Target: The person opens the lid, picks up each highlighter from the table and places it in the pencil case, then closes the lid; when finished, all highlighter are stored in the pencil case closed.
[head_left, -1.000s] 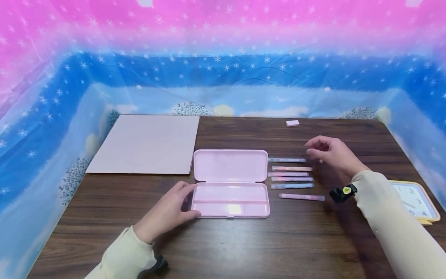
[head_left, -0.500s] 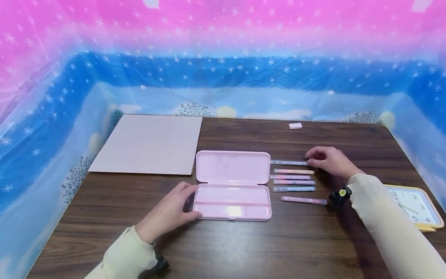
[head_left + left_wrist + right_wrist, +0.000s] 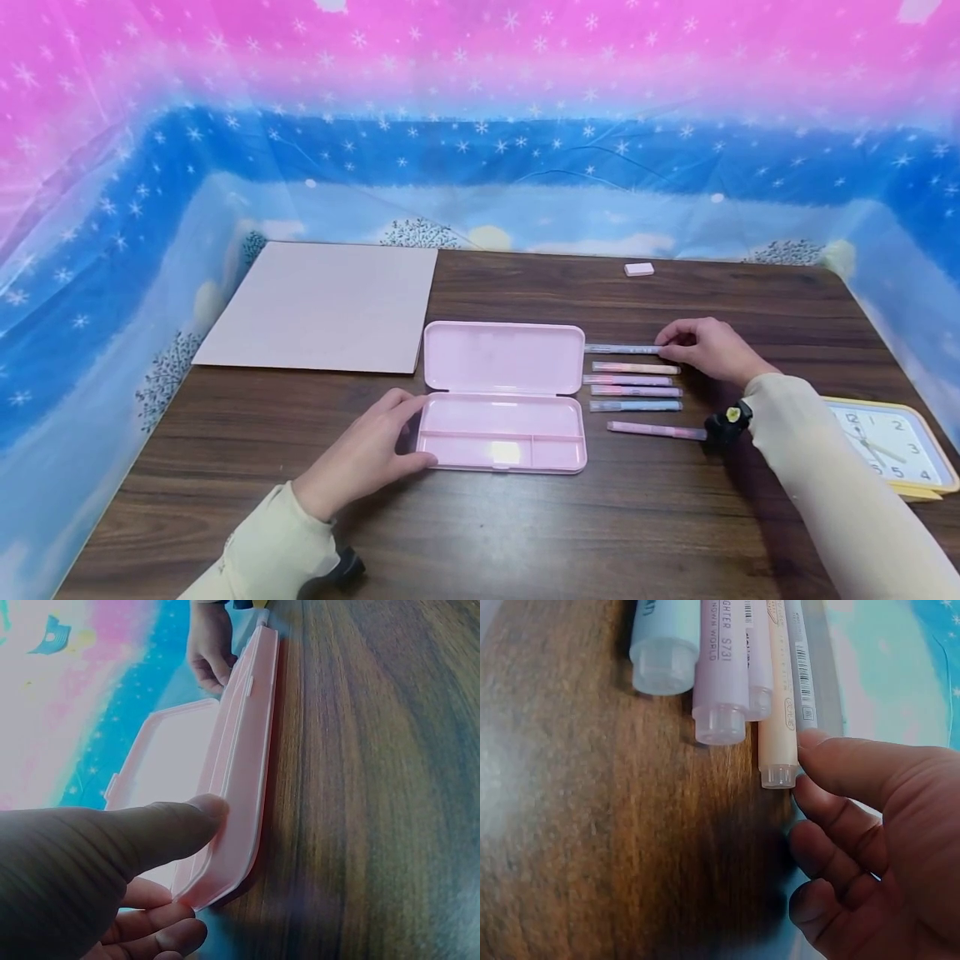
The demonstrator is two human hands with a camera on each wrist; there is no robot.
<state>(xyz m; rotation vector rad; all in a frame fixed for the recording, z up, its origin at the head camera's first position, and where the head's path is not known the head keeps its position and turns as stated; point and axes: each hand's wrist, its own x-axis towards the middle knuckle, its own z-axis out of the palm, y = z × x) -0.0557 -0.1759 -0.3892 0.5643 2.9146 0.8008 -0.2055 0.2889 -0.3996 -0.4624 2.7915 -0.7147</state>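
An open pink pencil case [image 3: 504,360] lies on the table, lid folded back, its base divided into compartments. My left hand [image 3: 366,457] grips its left end, the thumb on the rim in the left wrist view and the other fingers round the end wall. Right of the case several highlighters lie roughly parallel. At the far one, a grey highlighter [image 3: 621,349], my right hand [image 3: 716,350] pinches the right end between thumb and fingers. Closest to it is an orange highlighter [image 3: 778,712], followed by purple ones and a blue highlighter [image 3: 636,406].
A pink highlighter [image 3: 652,429] lies slightly apart, nearest me, partly behind the right wrist camera. A white eraser [image 3: 639,269] sits near the back edge. A pale board [image 3: 318,308] lies at the back left. A yellow-framed clock [image 3: 900,446] is under the right forearm.
My right hand has come down onto the end of the grey highlighter and now pinches it. The left hand has stayed on the pencil case. The head view has shifted slightly.
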